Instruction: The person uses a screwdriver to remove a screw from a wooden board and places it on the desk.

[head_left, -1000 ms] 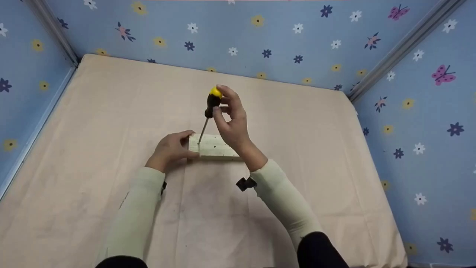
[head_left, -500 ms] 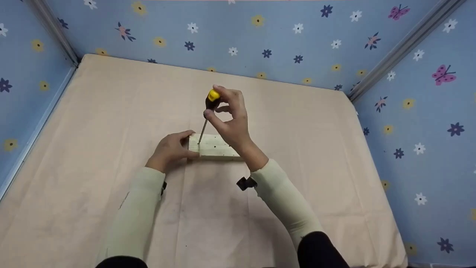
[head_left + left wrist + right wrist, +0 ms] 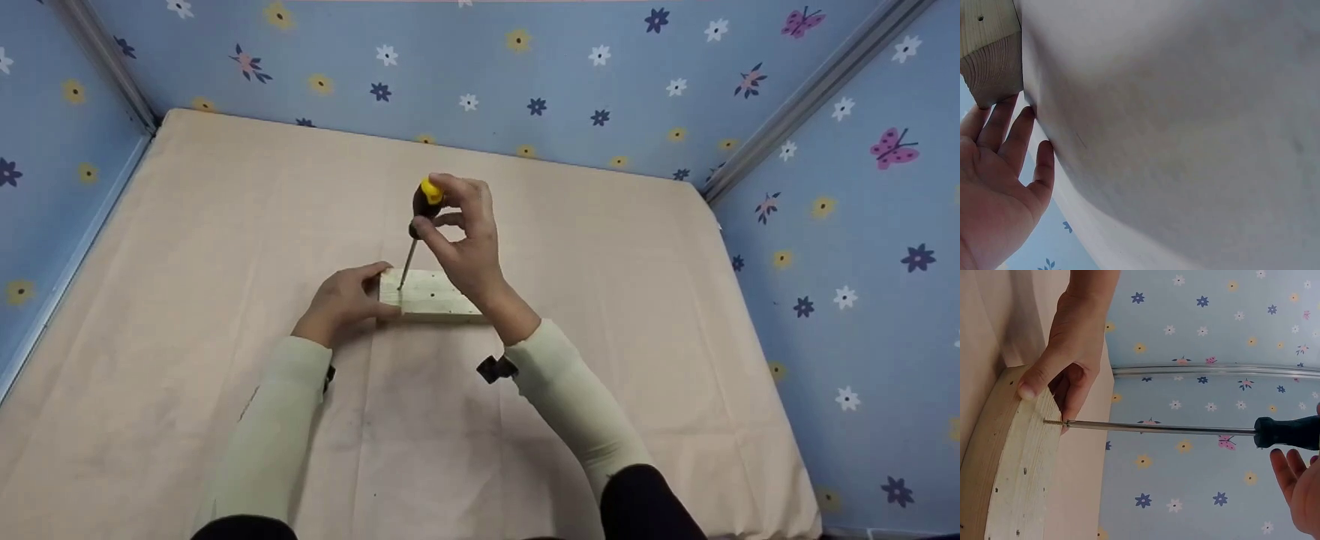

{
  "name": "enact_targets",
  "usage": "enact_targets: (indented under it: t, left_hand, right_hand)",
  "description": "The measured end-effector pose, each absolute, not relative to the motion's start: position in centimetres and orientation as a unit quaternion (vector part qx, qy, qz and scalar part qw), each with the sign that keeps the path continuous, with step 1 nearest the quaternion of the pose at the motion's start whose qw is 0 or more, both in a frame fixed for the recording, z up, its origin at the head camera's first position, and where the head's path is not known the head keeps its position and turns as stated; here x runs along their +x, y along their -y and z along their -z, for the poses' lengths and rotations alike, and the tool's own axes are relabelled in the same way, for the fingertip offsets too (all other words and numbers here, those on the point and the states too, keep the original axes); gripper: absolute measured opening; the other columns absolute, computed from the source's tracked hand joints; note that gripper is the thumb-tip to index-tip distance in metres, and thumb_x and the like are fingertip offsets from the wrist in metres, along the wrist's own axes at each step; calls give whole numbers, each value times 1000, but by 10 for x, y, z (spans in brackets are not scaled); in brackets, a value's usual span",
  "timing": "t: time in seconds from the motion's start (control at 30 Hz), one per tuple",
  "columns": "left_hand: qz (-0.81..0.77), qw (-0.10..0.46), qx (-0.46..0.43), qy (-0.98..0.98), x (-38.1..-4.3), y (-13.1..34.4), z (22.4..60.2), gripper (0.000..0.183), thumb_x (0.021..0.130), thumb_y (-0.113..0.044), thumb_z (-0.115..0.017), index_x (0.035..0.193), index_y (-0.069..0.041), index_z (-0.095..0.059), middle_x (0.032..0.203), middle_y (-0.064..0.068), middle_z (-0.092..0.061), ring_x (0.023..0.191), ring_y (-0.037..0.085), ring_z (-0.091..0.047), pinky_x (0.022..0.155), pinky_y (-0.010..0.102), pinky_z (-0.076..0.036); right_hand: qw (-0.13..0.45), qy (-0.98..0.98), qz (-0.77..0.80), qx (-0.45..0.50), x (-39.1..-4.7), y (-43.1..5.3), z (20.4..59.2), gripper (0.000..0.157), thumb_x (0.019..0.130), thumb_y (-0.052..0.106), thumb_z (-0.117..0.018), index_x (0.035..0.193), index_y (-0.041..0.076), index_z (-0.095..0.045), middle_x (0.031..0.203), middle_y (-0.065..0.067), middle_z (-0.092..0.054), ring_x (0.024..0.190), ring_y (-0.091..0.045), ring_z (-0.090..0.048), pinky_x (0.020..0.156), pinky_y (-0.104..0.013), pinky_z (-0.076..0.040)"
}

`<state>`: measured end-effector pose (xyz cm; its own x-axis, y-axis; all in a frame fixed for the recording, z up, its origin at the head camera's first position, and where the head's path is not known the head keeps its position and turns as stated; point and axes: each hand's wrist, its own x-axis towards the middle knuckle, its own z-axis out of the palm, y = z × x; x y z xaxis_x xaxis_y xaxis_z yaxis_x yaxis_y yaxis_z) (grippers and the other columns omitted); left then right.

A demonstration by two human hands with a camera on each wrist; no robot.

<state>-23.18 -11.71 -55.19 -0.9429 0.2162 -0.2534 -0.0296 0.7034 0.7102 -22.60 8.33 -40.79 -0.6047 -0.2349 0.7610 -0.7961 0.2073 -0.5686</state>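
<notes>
Right hand (image 3: 471,240): I pinch the screwdriver (image 3: 1185,430) by its black handle (image 3: 427,201). My thumb presses low near the collar and a forefinger reaches the yellow cap (image 3: 432,188); the gap between them is bridged by the handle. In the right wrist view other fingers lie near the handle; whether each one touches it, I cannot tell.

Left hand (image 3: 341,296): I grip the left end of the wood block (image 3: 420,303), thumb at the near corner, forefinger at the far corner, spread as wide as the block. My little finger stands apart from the wood.

Block position: flat on the cloth-covered table (image 3: 615,300), about midway between the table's left and right edges, well in from its far edge. Its right end is hidden behind my right wrist. Small dark spots dot its upper face.

Contact point: a screw (image 3: 1053,422) stands in the upper face near the end I hold, some thread exposed. The screwdriver's tip meets it, the shaft roughly square to that face.
</notes>
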Motion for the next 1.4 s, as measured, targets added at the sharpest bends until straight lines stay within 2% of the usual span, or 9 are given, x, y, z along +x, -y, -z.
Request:
enact_targets:
  t: [0.07,0.23,0.47,0.67,0.9,1.0,1.1,1.3,1.4]
  left_hand:
    - [-379,161,52,-910,-232,117,552,87,63,-50,-83,141,-27,-50,142,7,-52,131,27,-46,111,46,-36]
    - [-375,161,53,-911,-232,117,552,86,64,-50,-83,140,-27,-51,142,6,-52,132,27,-46,111,46,-36]
    - [-388,164,48,-906,-233,117,552,89,63,-50,-84,142,-26,-49,144,5,-50,134,25,-44,113,45,-33]
    - [-387,161,49,-907,-232,117,551,90,63,-50,-85,142,-25,-49,145,6,-49,134,26,-44,113,45,-33]
    - [-388,163,50,-906,-232,118,552,90,64,-50,-84,143,-25,-48,146,7,-48,137,26,-42,114,45,-32]
    - [-386,165,48,-906,-232,117,552,93,64,-52,-84,144,-24,-47,148,7,-46,138,27,-40,114,46,-31]
    - [-385,163,48,-907,-232,117,552,94,63,-52,-84,144,-24,-47,148,6,-46,138,27,-41,114,45,-32]
    - [-380,158,56,-910,-231,117,552,92,65,-51,-84,145,-23,-46,148,6,-47,138,27,-41,114,45,-32]
    - [-381,164,50,-909,-231,118,551,93,64,-51,-84,145,-25,-45,148,7,-46,138,27,-40,114,45,-32]
  right_hand:
    - [273,732,-517,351,-227,-83,409,40,94,10,-61,130,0,-48,114,-18,-47,96,-23,-60,75,-27,-56]
    - [267,741,-505,354,-226,-83,407,37,97,3,-50,134,-1,-46,119,-19,-50,100,-23,-58,80,-27,-55]
    - [267,739,-509,352,-225,-83,407,40,93,11,-63,129,1,-48,115,-18,-44,98,-22,-57,80,-26,-55]
    - [261,741,-507,354,-224,-82,407,36,99,6,-47,134,-2,-44,121,-20,-47,101,-22,-54,82,-27,-54]
    - [271,742,-510,342,-224,-83,406,39,94,9,-60,131,2,-47,115,-18,-43,93,-20,-54,80,-26,-53]
    - [270,742,-507,346,-224,-84,405,35,97,4,-51,132,-1,-45,114,-19,-47,90,-21,-55,81,-27,-53]
    - [256,743,-513,346,-224,-84,405,36,97,0,-45,133,0,-44,119,-20,-48,96,-22,-54,85,-28,-53]
    - [261,747,-510,338,-224,-84,405,38,95,13,-59,131,4,-49,117,-17,-44,99,-21,-51,82,-27,-54]
    - [273,749,-497,342,-225,-83,405,36,97,12,-56,131,2,-49,116,-18,-46,97,-21,-54,80,-26,-54]
